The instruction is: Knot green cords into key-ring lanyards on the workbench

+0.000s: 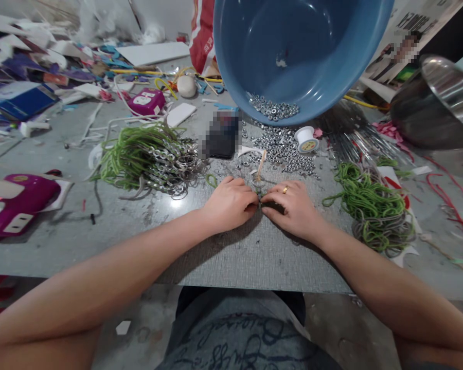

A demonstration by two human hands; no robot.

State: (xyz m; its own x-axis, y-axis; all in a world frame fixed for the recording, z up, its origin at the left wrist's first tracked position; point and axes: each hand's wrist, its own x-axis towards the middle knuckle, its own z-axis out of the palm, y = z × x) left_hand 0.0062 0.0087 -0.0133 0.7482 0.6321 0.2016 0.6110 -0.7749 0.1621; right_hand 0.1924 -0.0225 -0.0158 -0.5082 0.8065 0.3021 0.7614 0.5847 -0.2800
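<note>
L hand (231, 204) & R hand (295, 206) pinch green cord (259, 193) mid-frame (gold ring (284, 189) on R, btw). Loose nuts (297, 163) lie upper ctr.

Pale wall (172, 13) at the top, grey surface (224, 264) mid-frame with a bright glare (175, 202), stained floor (332, 316) below.
</note>
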